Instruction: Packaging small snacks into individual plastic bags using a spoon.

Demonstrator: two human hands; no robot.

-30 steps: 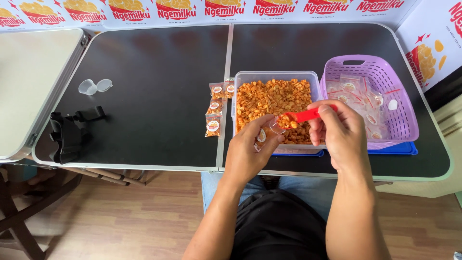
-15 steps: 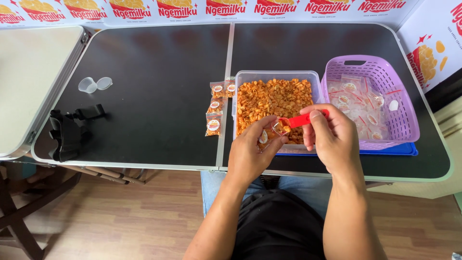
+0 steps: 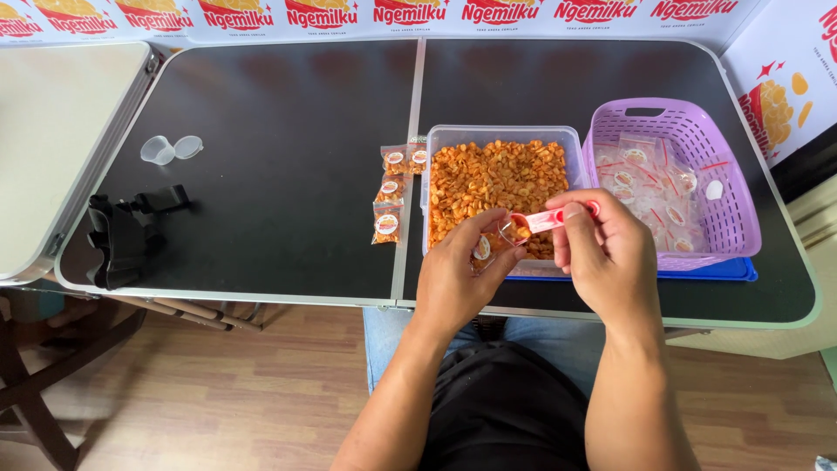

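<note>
Your left hand (image 3: pixel 455 277) pinches a pouch (image 3: pixel 485 250); your right hand (image 3: pixel 608 253) grips a red scoop (image 3: pixel 547 220), its bowl at the pouch mouth. Snack tub (image 3: pixel 497 179) lies just beyond both hands.

A black folding table (image 3: pixel 261 131) with a metal rim stands on a brown wood-plank floor (image 3: pixel 244 392), butted against a pale beige table (image 3: pixel 52 131) on the left, with red-and-white printed banners (image 3: pixel 488 17) behind in even light.
</note>
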